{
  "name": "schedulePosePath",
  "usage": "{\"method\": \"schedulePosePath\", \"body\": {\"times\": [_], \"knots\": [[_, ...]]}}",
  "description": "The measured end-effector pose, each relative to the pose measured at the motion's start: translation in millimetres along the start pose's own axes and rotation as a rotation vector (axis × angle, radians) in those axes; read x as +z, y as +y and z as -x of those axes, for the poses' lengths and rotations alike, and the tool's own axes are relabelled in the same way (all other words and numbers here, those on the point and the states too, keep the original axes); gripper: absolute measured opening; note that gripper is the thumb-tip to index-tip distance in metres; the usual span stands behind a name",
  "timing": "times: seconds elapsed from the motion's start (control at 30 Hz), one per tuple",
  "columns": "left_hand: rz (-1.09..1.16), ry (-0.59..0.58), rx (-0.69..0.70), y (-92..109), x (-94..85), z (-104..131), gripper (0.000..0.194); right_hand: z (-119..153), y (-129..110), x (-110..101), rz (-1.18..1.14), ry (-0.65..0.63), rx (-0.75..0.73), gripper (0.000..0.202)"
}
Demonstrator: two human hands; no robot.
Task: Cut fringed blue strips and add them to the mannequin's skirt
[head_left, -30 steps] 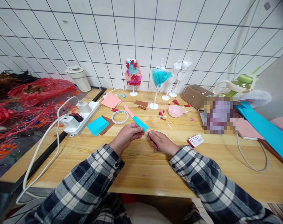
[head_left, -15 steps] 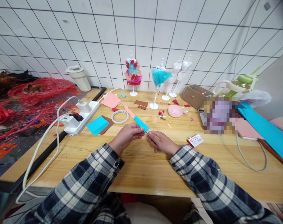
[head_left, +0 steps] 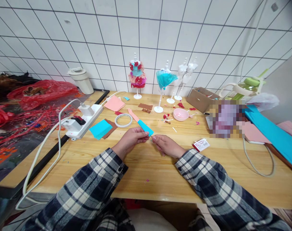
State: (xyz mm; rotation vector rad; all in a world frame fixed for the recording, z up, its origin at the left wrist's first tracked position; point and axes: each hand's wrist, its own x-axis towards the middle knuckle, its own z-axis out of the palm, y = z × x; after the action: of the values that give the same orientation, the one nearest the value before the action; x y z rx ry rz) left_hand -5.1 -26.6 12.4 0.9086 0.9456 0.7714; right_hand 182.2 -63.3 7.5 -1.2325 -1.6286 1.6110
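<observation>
Above the middle of the table, my left hand (head_left: pixel 133 139) pinches the lower end of a blue crepe-paper strip (head_left: pixel 145 126) between thumb and fingers. A pink paper strip (head_left: pixel 132 114) extends from its far end, up and to the left. My right hand (head_left: pixel 168 145) is closed just to the right, its thumb and finger pinched at the strip's near tip, where a thin brownish edge shows. Left of the hands lie a roll of white tape (head_left: pixel 115 120) and a blue paper square (head_left: pixel 101 129) on a brown one (head_left: pixel 111 129).
A white power strip (head_left: pixel 90 120) with looping cables borders the left side. Behind stand a dressed mini mannequin (head_left: pixel 137 75), one with a blue skirt (head_left: pixel 165 79) and bare ones (head_left: pixel 180 75). A pink bowl (head_left: pixel 180 115), cardboard box (head_left: pixel 200 98) and small labelled packet (head_left: pixel 201 144) sit to the right.
Almost nothing differs. Both hands keep their pinch on the strip in the same place; the right hand's lower fingers have shifted very slightly.
</observation>
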Motion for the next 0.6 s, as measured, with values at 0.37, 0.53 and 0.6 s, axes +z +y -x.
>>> {"method": "schedulePosePath", "body": {"times": [0.37, 0.53, 0.6], "knots": [[0.119, 0.081, 0.073, -3.6, 6.3, 0.2, 0.031, -2.2, 7.8, 6.0, -0.065, 0.053, -0.015, 0.051], [0.132, 0.094, 0.099, -5.6, 10.3, 0.7, 0.033, -1.9, 7.3, 8.1, -0.057, 0.08, -0.023, 0.051], [0.136, 0.106, 0.103, -5.2, 11.5, 1.1, 0.034, -2.4, 6.9, 8.2, -0.056, 0.091, -0.019, 0.051]]}}
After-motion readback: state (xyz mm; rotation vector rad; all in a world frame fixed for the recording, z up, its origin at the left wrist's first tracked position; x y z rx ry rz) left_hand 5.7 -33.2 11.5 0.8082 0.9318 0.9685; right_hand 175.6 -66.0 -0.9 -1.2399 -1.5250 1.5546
